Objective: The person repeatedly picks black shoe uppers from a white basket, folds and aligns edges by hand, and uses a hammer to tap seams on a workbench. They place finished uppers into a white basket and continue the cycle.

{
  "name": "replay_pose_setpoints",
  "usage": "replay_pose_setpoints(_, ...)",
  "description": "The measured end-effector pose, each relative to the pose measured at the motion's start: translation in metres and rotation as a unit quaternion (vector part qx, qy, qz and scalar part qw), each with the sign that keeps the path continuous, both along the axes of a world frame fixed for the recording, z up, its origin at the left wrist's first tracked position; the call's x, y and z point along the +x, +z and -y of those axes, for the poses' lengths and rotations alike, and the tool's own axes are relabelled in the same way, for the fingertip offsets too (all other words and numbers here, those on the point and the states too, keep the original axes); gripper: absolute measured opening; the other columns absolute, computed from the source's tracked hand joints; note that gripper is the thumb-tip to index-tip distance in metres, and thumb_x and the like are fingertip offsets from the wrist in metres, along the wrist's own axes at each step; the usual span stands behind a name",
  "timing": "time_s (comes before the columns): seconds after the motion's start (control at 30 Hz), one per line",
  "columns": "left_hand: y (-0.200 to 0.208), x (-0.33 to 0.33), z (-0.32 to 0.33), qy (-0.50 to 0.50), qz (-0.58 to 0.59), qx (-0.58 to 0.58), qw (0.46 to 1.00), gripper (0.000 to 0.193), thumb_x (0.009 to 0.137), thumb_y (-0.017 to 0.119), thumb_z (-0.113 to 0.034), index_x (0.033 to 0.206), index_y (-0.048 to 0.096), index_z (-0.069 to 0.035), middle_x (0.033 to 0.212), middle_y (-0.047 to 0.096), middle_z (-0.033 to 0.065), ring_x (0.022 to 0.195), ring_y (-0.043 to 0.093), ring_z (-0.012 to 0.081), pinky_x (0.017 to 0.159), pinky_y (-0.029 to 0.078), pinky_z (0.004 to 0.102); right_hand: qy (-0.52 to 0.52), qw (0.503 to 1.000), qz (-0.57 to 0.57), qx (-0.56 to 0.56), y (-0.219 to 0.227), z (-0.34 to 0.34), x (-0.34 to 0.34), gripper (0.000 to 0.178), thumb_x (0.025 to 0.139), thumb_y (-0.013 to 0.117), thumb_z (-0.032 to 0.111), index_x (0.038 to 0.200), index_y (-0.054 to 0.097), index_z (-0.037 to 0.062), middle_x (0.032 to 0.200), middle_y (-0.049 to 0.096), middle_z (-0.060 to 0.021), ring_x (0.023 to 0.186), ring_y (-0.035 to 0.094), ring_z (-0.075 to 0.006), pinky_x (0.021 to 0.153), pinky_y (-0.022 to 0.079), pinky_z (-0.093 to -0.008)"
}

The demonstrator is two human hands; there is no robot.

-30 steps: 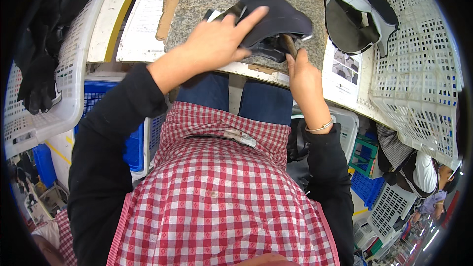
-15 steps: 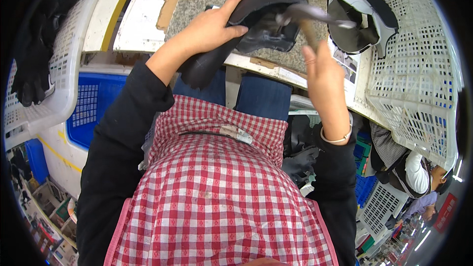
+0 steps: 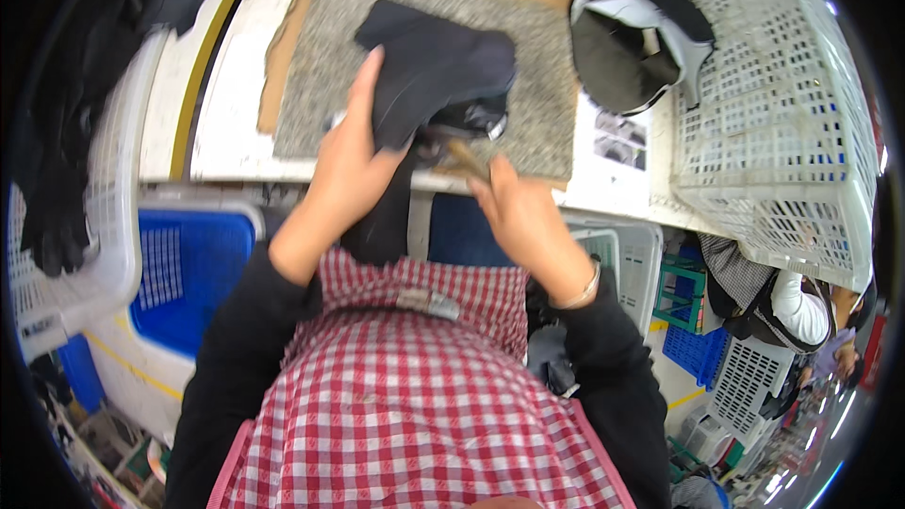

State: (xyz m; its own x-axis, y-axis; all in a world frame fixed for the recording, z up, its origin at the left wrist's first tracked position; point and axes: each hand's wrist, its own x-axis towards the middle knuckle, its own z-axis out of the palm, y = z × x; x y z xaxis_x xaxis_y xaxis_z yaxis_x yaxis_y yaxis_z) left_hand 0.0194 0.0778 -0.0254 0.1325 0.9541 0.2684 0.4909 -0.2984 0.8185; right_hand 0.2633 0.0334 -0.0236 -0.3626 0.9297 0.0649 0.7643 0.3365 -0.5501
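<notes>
A black boot upper [image 3: 434, 61] lies over a grey speckled slab [image 3: 320, 47], its narrow end hanging past the table's front edge. My left hand [image 3: 344, 170] grips its left side, thumb near the opening and forefinger stretched along the outside. In my right hand [image 3: 528, 221] is a hammer [image 3: 467, 158], held by its wooden handle just in front of the slab. The hammer's head is dark and blurred, partly hidden at the upper's lower edge. A shiny black inner part shows beneath the upper's right side.
Brown cardboard [image 3: 279, 85] sits under the slab. Right of it are grey and black shoe pieces [image 3: 622, 57], a printed sheet [image 3: 619, 141] and a white basket [image 3: 773, 85]. At left stand a white basket [image 3: 118, 188] of black pieces and a blue bin [image 3: 179, 273]. Other people are far right.
My right hand and the hammer have come left and toward me. The boot upper has turned in my left hand, its wide part now lower over the slab. The view has shifted.
</notes>
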Motion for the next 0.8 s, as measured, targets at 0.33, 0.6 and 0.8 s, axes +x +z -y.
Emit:
replay_pose_setpoints(0.33,0.135,0.001,-0.290,0.235,-0.275,0.343,0.867,0.058,0.088,0.071,-0.028,0.141,0.057,-0.009,0.138,0.057,0.0222,0.129,0.053,0.0400,0.108,0.040,0.0528,-0.305,0.944,0.059,0.110,-0.006,0.024,0.146,0.024,0.096,0.070,0.015,0.116,0.066,0.0024,0.099,0.071,-0.0227,0.086,0.068,-0.0452,0.071,0.054,-0.0463)
replay_pose_setpoints(0.6,0.048,0.317,-0.336,-0.085,-0.210,0.309,0.924,0.064,0.084,0.076,-0.019,0.141,0.051,-0.004,0.132,0.062,0.0223,0.126,0.060,0.0362,0.101,0.052,0.0484,-0.309,0.925,0.154,0.158,-0.058,0.001,0.177,0.044,0.086,0.076,0.011,0.129,0.067,0.0070,0.108,0.064,-0.0144,0.095,0.062,-0.0352,0.080,0.052,-0.0440)
replay_pose_setpoints(0.8,0.066,0.324,-0.309,-0.171,-0.259,0.309,0.899,0.022,0.080,0.070,-0.012,0.101,0.068,-0.006,0.099,0.073,0.0157,0.090,0.071,0.0396,0.078,0.058,0.0500,-0.229,0.945,0.002,0.235,-0.040,-0.011,0.179,0.051,0.090,0.076,0.026,0.134,0.066,0.0027,0.123,0.060,-0.0173,0.109,0.056,-0.0374,0.099,0.045,-0.0462)
